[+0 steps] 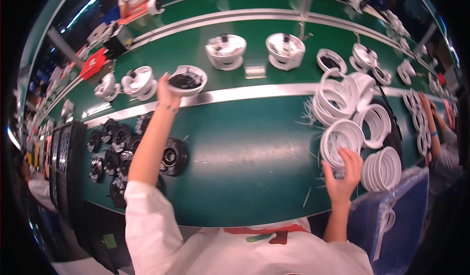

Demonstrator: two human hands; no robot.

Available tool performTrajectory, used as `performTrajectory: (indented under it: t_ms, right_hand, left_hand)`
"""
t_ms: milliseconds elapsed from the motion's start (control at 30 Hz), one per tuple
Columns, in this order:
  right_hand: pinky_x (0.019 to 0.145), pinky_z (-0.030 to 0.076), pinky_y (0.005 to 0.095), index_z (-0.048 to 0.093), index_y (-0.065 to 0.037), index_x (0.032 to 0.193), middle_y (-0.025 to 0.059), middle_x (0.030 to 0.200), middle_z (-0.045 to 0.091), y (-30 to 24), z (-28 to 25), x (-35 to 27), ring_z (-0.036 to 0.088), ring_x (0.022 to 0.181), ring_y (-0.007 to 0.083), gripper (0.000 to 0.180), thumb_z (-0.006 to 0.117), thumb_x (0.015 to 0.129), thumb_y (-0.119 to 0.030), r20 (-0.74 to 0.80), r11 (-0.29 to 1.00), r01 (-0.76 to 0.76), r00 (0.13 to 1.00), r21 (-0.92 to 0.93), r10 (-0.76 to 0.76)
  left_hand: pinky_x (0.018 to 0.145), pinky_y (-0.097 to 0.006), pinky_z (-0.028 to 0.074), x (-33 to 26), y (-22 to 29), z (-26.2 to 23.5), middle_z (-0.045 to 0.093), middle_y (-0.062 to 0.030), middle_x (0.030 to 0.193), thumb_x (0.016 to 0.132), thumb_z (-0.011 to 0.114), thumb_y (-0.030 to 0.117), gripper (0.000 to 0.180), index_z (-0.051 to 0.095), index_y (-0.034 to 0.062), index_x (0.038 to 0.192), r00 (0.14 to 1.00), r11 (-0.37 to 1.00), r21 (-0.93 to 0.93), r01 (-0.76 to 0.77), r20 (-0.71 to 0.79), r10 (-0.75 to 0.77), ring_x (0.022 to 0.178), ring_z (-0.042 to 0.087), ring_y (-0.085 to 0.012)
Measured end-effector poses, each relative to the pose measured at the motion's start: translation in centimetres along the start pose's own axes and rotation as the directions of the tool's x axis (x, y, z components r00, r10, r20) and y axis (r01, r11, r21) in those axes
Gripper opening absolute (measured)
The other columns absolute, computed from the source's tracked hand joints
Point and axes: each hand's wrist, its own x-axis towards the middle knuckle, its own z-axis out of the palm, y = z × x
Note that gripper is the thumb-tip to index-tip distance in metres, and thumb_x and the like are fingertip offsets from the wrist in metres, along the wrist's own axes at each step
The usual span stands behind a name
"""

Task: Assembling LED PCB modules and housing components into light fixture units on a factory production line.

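Note:
My left hand [168, 95] reaches far out and grips the rim of a white round housing [199, 88] with a black part [185, 80] set inside it. The housing is over the pale strip across the bench. At the right, my right hand [344, 177] is open, thumb and fingers apart, at the lower edge of a white plastic ring [327, 137]. Its fingertips overlap the ring; whether they press on it I cannot tell. More white rings [376, 125] are heaped beyond, and a nested row of rings [382, 169] lies beside the hand.
Several black round parts [120, 138] lie under and left of my left arm. White housings on bases [226, 52] stand along the green conveyor [181, 45]. Black stacked trays [66, 162] are at the left, a blue bin [391, 226] at the right. Other people work nearby.

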Motion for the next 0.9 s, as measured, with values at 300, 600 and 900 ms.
performTrajectory:
  t_ms: [300, 600, 900]
  right_hand:
    - [0.072, 0.037, 0.0342, 0.056, -0.002, 0.076, 0.0092, 0.073, 0.057, 3.5, 1.2, -1.5, 0.051, 0.071, 0.0260, 0.012, 0.062, 0.066, -0.002, 0.128, 0.996, 0.058, 0.990, -0.064, -0.049]
    - [0.066, 0.041, 0.0298, 0.054, 0.001, 0.070, 0.0101, 0.071, 0.057, 4.1, 0.7, -0.5, 0.053, 0.068, 0.0230, 0.013, 0.065, 0.063, 0.002, 0.092, 0.991, -0.092, 0.992, 0.094, 0.083]
    - [0.065, 0.045, 0.0346, 0.058, -0.005, 0.065, 0.0047, 0.066, 0.058, -3.7, -1.4, -1.0, 0.056, 0.064, 0.0204, 0.016, 0.070, 0.055, -0.003, 0.169, 0.823, 0.169, 0.938, 0.542, -0.303]
  left_hand:
    - [0.086, -0.033, 0.039, 10.3, -2.3, -2.5, 0.050, -0.0255, 0.108, 0.071, 0.059, 0.042, 0.067, 0.044, -0.0119, 0.108, 0.841, 0.480, 0.861, -0.169, -0.128, 0.526, 0.101, 0.050, -0.0302]
    - [0.081, -0.028, 0.042, -8.8, 10.1, -3.3, 0.058, -0.0068, 0.099, 0.073, 0.061, 0.015, 0.033, 0.055, 0.0035, 0.103, 0.927, -0.123, 0.919, -0.374, 0.364, -0.095, 0.093, 0.054, -0.0165]
    - [0.092, -0.036, 0.034, -15.0, 6.8, -6.4, 0.049, -0.0141, 0.111, 0.048, 0.078, 0.020, 0.065, 0.051, 0.0064, 0.106, 0.848, -0.427, 0.733, -0.530, 0.437, -0.302, 0.108, 0.042, -0.0313]
